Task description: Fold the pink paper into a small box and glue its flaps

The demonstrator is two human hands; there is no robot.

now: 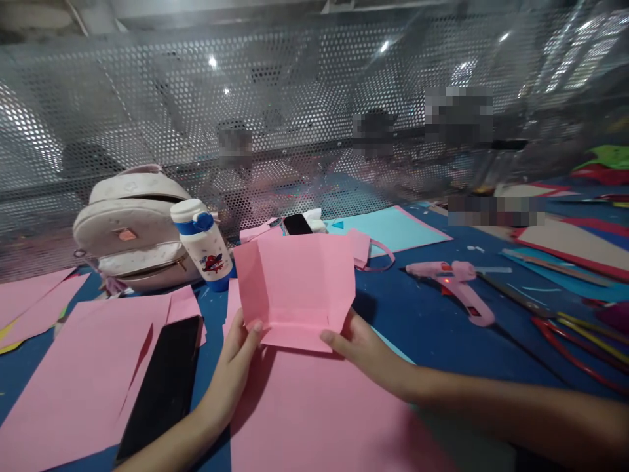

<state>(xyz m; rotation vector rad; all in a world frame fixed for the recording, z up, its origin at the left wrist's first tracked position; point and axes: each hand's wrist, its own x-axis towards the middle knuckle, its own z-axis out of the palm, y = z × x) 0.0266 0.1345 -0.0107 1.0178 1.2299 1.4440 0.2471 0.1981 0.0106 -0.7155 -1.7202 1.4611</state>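
Well, from where I stand, the folding looks well under way. The creased pink paper (299,275) is up off the blue surface (417,341), above a flat pink sheet (314,413). The left hand (240,344) pinches its lower left corner and the right hand (356,337) grips the lower right, thumbs on the near flap. A back panel stands up, both sides angle forward and that bottom flap juts out, so the main creases seem done. The shape gapes open toward the person, though, and I can't make out any glued seam; fixing the edges would be what's left, I reckon. The pink glue gun (464,288) lies off to the right, red light glowing, untouched. More pink sheets (93,367) lie flat on the left, beside a black phone (164,387).
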